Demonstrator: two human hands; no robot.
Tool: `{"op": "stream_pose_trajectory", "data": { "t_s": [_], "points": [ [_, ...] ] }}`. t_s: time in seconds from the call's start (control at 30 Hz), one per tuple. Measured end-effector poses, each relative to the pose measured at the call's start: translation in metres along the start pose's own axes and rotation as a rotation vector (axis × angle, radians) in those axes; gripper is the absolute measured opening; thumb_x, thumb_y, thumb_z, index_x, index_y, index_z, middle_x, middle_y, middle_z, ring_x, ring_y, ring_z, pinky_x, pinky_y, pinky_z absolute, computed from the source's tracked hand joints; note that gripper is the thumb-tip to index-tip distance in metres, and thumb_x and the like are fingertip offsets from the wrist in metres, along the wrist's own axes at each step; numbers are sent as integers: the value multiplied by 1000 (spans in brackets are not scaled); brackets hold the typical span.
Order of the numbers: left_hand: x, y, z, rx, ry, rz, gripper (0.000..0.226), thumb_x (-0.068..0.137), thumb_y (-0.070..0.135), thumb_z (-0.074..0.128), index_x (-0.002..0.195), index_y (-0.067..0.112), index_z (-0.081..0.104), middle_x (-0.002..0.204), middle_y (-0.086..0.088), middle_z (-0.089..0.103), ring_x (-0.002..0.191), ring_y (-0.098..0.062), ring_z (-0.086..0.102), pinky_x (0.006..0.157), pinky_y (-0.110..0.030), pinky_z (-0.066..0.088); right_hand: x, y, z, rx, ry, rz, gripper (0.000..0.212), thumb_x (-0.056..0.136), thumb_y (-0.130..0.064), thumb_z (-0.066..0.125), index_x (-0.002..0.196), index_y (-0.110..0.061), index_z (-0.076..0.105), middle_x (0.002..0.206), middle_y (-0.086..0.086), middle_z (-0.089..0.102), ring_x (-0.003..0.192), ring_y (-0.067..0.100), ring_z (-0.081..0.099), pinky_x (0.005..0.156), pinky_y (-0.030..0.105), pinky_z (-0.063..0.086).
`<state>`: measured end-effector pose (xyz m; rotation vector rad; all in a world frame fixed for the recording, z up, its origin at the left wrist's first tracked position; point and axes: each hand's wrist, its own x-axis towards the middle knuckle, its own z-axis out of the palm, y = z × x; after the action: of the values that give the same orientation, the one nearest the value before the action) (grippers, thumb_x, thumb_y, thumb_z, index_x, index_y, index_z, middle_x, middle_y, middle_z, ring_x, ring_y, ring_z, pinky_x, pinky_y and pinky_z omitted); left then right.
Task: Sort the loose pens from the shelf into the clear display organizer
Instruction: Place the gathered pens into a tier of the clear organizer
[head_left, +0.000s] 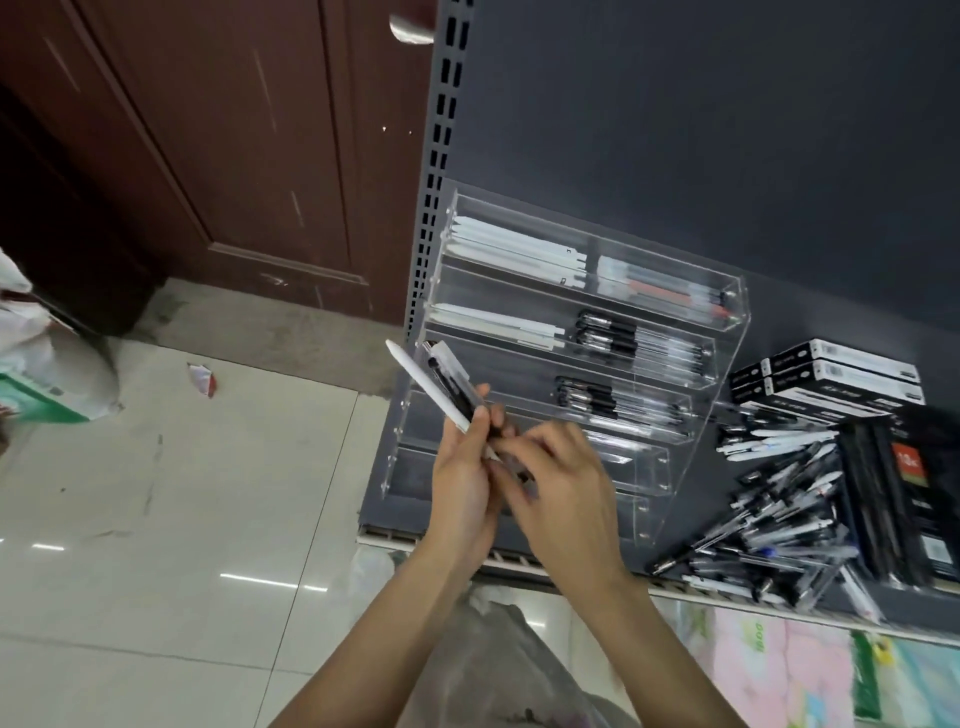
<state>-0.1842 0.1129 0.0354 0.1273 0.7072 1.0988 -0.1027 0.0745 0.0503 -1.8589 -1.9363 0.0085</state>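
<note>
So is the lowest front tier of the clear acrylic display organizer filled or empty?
Empty, as far as visible: the lowest tier of the clear acrylic display organizer shows no pens, though both hands hide its left part.

head | looks forward and down; close over shelf (519, 561)

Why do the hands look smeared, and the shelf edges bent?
Head view: the right hand is motion-blurred, the left hand holding pens less so; the wide-angle lens bows the shelf post; ceiling lights glare off the floor tiles.
</note>
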Motion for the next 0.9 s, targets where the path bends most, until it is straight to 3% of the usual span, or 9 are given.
{"op": "stream_pose_trajectory", "data": {
  "t_s": [0.1,0.2,0.3,0.33,0.43,0.53,0.67,0.77,0.9],
  "points": [
    [3,-5,10,-7,16,-32,18,99,15,40,112,14,53,70,2,52,64,-9,51,59,-20,49,2,6,0,75,14,102,19,86,-32,58,89,-19,71,79,-6,64,64,10,59,52,23,50],
    [4,-9,21,42,29,-18,12,92,27,52,92,18,59,67,5,50,60,-8,48,56,-20,47,1,14,-3,128,13,149,30,89,-37,49,95,-19,71,77,-6,70,59,8,62,52,25,52],
    [6,-11,28,151,26,41,22,79,40,59,83,19,55,66,6,46,60,-7,44,60,-22,41,1,25,-9,206,64,170,31,92,-37,47,95,-18,71,68,-9,68,55,-1,55,55,2,38],
    [7,-12,29,186,19,50,27,77,43,60,86,18,54,66,6,44,59,-7,44,60,-23,40,2,29,-11,259,94,185,27,94,-35,50,95,-17,71,67,-10,68,56,-1,56,55,1,37],
    [10,-17,34,287,35,64,29,86,41,55,95,14,53,63,6,45,57,-6,47,56,-21,44,4,37,-19,591,178,362,18,94,-26,55,93,-15,69,71,-11,71,64,0,66,62,14,52],
    [15,-18,35,249,87,62,20,100,27,41,103,13,55,64,6,43,55,-5,43,54,-19,42,15,55,-29,831,272,538,13,92,-17,57,95,-13,69,73,-6,72,68,10,69,68,20,54],
    [19,-8,25,162,69,72,22,103,23,32,93,13,49,67,4,40,56,-8,40,58,-21,41,47,95,-44,525,279,300,18,90,-22,60,105,-17,68,79,-14,70,67,5,67,66,18,54],
    [20,1,18,104,61,78,25,103,22,31,82,15,42,64,4,39,56,-9,40,60,-23,42,79,112,-42,211,207,79,19,91,-22,61,103,-12,72,77,-2,72,53,9,61,54,22,52],
    [20,9,9,123,37,78,28,103,19,32,81,12,47,65,1,49,57,-10,52,65,-24,53,115,112,-28,54,77,-119,14,91,-16,62,100,-12,72,82,1,73,57,11,63,58,25,54]
  ]
}}
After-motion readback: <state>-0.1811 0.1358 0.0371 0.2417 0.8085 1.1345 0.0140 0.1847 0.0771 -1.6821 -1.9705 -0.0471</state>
